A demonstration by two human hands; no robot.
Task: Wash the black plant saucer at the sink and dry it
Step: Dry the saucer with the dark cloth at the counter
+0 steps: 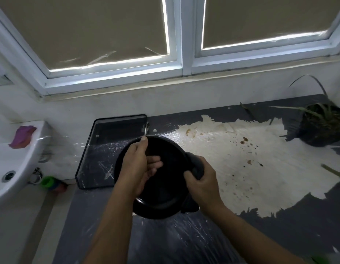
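Note:
I hold the round black plant saucer [165,187] tilted up in front of me, above the grey counter. My left hand [138,166] grips its left rim, thumb at the top edge and fingers spread inside the dish. My right hand [203,185] is closed around a dark cloth [196,164] pressed against the saucer's right rim; part of the cloth hangs below the hand. The white sink [15,159] is at the left edge, apart from both hands.
A black mesh tray [100,149] lies on the counter behind the saucer. A purple sponge [22,136] rests on the sink's rim. A potted plant [323,126] stands at the far right beside a stained pale patch [251,168]. Windows with drawn blinds run along the wall.

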